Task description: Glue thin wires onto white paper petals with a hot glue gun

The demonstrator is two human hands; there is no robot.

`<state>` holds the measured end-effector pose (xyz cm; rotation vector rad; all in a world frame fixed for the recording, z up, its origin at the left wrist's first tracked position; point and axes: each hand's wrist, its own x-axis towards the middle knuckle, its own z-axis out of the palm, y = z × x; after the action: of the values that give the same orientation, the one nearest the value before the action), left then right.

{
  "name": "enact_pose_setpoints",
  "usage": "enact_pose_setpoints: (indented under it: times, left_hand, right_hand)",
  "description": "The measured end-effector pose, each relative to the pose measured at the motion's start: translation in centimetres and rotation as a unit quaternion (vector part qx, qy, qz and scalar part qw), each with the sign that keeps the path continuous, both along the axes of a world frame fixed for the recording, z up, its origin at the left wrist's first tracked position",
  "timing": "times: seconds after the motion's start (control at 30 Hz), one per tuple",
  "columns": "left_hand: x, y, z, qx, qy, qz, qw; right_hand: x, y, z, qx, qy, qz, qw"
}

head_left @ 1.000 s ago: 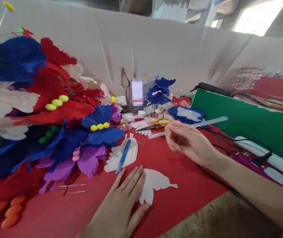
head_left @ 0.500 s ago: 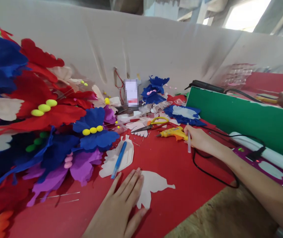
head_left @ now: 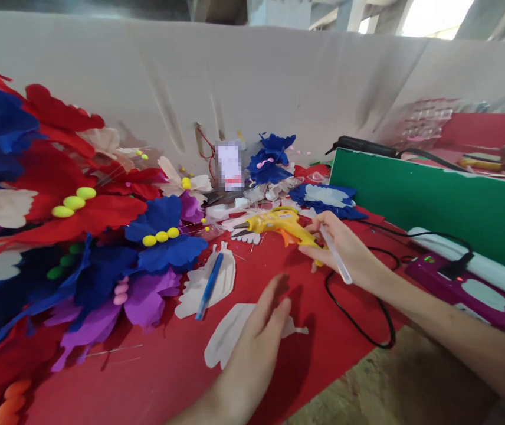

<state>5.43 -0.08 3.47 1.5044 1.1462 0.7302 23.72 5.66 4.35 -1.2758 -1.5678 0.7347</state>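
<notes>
My right hand (head_left: 345, 248) is closed round the handle of a yellow glue gun (head_left: 274, 222) and lifts it above the red cloth, nozzle pointing left. The same hand also pinches a clear glue stick (head_left: 334, 255). A black cord (head_left: 358, 330) loops from the gun across the cloth. My left hand (head_left: 256, 348) hovers open, fingers stretched, just over a white butterfly-shaped cutout (head_left: 230, 336). A second white cutout (head_left: 208, 283) lies beyond it with a blue pen (head_left: 209, 285) on top.
A heap of red, blue, purple and white fabric butterflies (head_left: 79, 224) fills the left. Yellow-handled scissors (head_left: 246, 231) lie behind the gun. A green board (head_left: 433, 206) stands at right, with a purple device (head_left: 465, 289) before it. A white partition (head_left: 252, 88) closes the back.
My right hand, holding the glue stick, went down to the glue gun, gripped it and raised it to the left. My left hand lifted off the white cutout.
</notes>
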Motion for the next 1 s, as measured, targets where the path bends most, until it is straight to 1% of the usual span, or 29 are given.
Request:
enact_pose_setpoints:
  times: [0.03, 0.07, 0.1, 0.13, 0.23, 0.33, 0.4, 0.5, 0.57, 0.6, 0.67, 0.73, 0.8, 0.9, 1.0]
  left_hand:
    - [1.2, 0.4, 0.1, -0.051, -0.067, 0.026, 0.996]
    - [2.3, 0.8, 0.2, -0.088, -0.131, 0.045, 0.986]
    - [3.2, 1.2, 0.2, -0.115, -0.198, 0.062, 0.971]
    - [4.1, 1.6, 0.3, -0.141, -0.263, 0.088, 0.950]
    - [5.6, 2.5, 0.3, -0.139, -0.313, 0.100, 0.934]
    - [5.6, 3.0, 0.2, -0.129, -0.336, 0.116, 0.926]
    - [5.1, 3.3, 0.1, -0.125, -0.352, 0.124, 0.919]
    - [4.0, 3.4, 0.2, -0.112, -0.379, 0.121, 0.910]
    - [3.1, 3.3, 0.2, -0.110, -0.402, 0.101, 0.903]
    - [2.7, 3.2, 0.1, -0.116, -0.416, 0.080, 0.898]
    - [2.0, 2.8, 0.0, -0.143, -0.451, 0.018, 0.881]
    - [1.6, 2.2, -0.2, -0.185, -0.455, -0.046, 0.870]
    - [1.5, 1.6, -0.4, -0.213, -0.442, -0.084, 0.867]
    - [1.7, 1.1, -0.3, -0.211, -0.428, -0.107, 0.872]
    - [1.9, 0.9, -0.1, -0.199, -0.414, -0.108, 0.882]
  right_hand:
    - [-0.6, -0.4, -0.2, 0.001, 0.020, 0.003, 1.000]
    - [-1.1, -0.7, -0.4, 0.002, 0.032, 0.005, 0.999]
    - [-1.5, -1.0, -0.7, 0.007, 0.038, 0.007, 0.999]
    - [-1.8, -1.3, -0.9, 0.014, 0.040, 0.007, 0.999]
    - [-2.7, -2.1, -1.5, 0.034, 0.033, 0.010, 0.999]
    - [-3.4, -2.8, -1.5, 0.042, 0.056, 0.031, 0.997]
    - [-3.5, -3.2, -1.1, 0.044, 0.103, 0.050, 0.992]
    - [-2.9, -3.4, 0.3, 0.061, 0.172, 0.060, 0.981]
    - [-2.2, -3.4, 1.4, 0.073, 0.203, 0.074, 0.974]
    - [-1.8, -3.3, 1.8, 0.072, 0.218, 0.086, 0.970]
    - [-1.3, -3.3, 2.5, 0.068, 0.251, 0.102, 0.960]
    - [-1.0, -3.4, 2.7, 0.073, 0.277, 0.094, 0.953]
    - [-1.0, -3.6, 2.7, 0.084, 0.290, 0.081, 0.950]
    - [-1.1, -4.0, 2.5, 0.106, 0.285, 0.092, 0.948]
    - [-1.1, -4.3, 2.3, 0.112, 0.268, 0.111, 0.951]
